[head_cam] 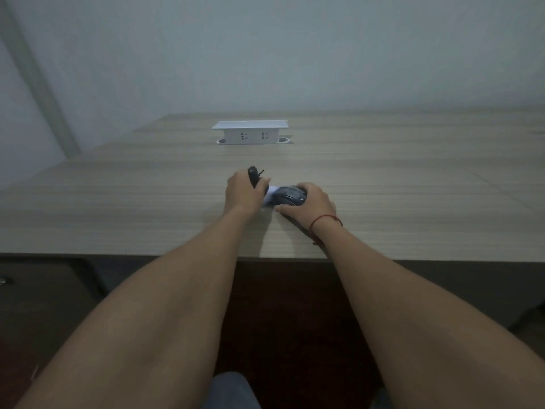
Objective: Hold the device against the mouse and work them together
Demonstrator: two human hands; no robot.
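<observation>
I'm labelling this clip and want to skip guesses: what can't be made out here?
Head view only:
- Dark object in the left hand: mostly covered by fingers, kind unclear.
- White item between the hands: largely hidden, blurred.
- Dark mouse-like object: far side covered by the right hand; logo too small.
</observation>
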